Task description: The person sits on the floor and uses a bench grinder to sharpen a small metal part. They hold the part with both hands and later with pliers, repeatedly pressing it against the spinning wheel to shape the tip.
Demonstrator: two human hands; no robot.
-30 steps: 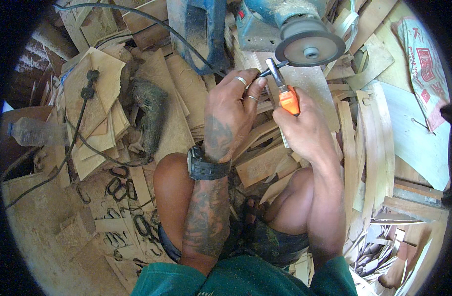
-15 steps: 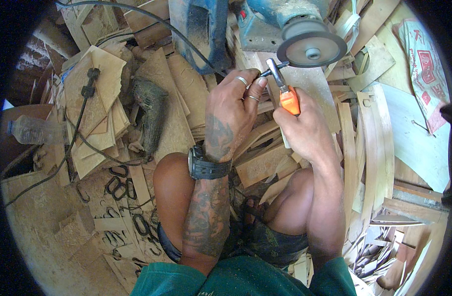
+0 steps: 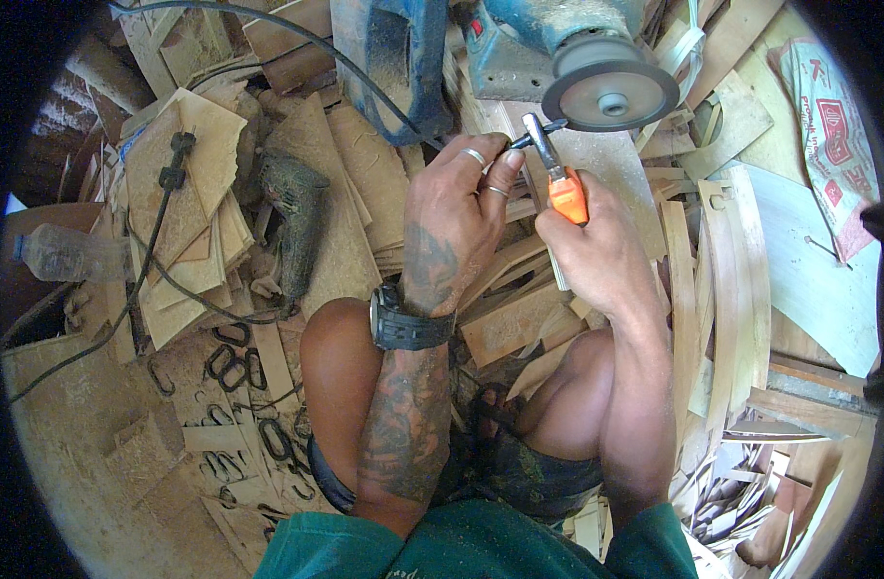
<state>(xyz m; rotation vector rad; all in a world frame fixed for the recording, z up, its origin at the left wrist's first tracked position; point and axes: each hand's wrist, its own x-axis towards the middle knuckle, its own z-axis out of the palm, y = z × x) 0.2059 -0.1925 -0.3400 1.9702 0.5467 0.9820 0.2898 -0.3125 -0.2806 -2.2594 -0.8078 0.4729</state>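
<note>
My right hand (image 3: 593, 232) is closed around a small orange-handled metal tool (image 3: 569, 198) with a shiny shaft. Its kind is not plain. Near the shaft's upper end lies a slim dark piece (image 3: 548, 128), crossing it or joined to it. The fingers of my left hand (image 3: 454, 207), closed in a pinch, have hold of the dark piece's left end, partly hiding it. Just beyond both hands stands a blue-green bench grinder (image 3: 538, 43) with a round disc wheel (image 3: 611, 89). The tool's tip is near the wheel's lower left rim, apparently apart from it.
Stacked thin wood sheets (image 3: 196, 193) and a dusty power tool (image 3: 292, 212) lie left. A black cable (image 3: 145, 280) runs past a plastic bottle (image 3: 70, 253). Several dark oval rings (image 3: 234, 367) lie lower left. Curved wood strips (image 3: 736, 289) and a printed bag (image 3: 830, 145) are on the right.
Almost nothing differs. The tool and my right hand have shifted very slightly, while both hands keep their holds.
</note>
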